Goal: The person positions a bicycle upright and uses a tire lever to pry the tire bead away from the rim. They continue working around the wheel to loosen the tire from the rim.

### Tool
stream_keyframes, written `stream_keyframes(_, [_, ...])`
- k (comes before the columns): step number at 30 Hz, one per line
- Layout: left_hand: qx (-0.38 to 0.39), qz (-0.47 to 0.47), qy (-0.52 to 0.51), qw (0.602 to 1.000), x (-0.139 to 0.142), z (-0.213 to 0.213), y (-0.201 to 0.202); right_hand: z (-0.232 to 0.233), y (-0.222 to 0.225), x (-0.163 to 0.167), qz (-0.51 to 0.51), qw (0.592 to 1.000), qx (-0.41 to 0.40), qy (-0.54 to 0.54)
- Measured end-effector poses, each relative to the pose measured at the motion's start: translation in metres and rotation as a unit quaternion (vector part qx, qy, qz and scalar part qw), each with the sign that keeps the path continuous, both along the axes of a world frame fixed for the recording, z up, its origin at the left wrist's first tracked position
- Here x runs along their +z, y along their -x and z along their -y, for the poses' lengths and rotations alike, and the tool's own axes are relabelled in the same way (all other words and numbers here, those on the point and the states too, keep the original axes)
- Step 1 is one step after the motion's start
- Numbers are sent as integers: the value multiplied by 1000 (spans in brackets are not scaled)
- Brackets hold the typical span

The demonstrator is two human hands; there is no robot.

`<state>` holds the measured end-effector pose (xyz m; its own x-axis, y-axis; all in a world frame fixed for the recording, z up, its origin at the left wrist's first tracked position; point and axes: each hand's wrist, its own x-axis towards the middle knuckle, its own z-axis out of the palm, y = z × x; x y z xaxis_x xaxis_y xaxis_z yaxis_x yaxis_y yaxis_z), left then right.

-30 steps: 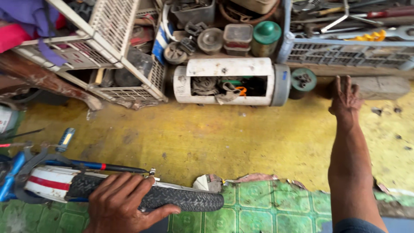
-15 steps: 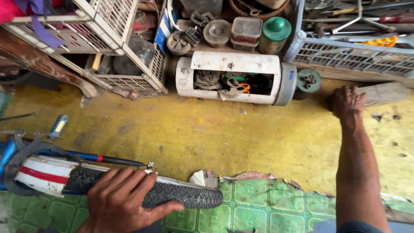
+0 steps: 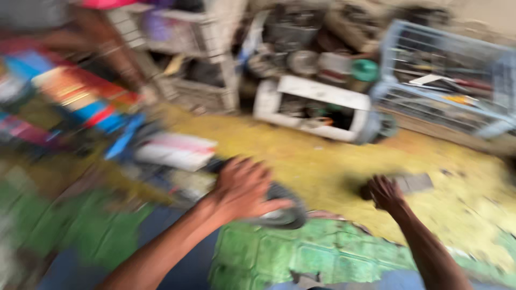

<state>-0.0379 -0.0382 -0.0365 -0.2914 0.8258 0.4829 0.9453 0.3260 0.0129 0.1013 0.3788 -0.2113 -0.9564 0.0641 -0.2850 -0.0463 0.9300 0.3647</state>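
Since a second ago the view has swung and blurred: the left hand (image 3: 242,188) stays clamped over the black rubber tyre (image 3: 282,212) near the green tiled floor's (image 3: 301,258) edge, while the right hand (image 3: 384,192) has dropped onto the yellow floor (image 3: 322,161), grip unclear

Blurred but there: bright flat packs (image 3: 80,94) in red, orange and blue, stacked at far left on the floor.
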Motion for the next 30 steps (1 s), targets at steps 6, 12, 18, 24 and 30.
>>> stream_keyframes(6, [-37,-15,-14,999,-6,24,-1,149,-45,10,5,996,70,57])
stream_keyframes(12, [-182,-68,-154,969,1,90,-18,259,-105,9,-138,962,92,218])
stream_keyframes(18, [-222,1,-93,971,-30,261,-24,410,-83,37,-13,930,16,366])
stream_keyframes(24, [-119,137,-143,973,-53,433,23,570,12,70,-18,890,42,454])
stream_keyframes(30, [138,243,-190,941,-88,534,54,691,164,56,-128,851,2,510])
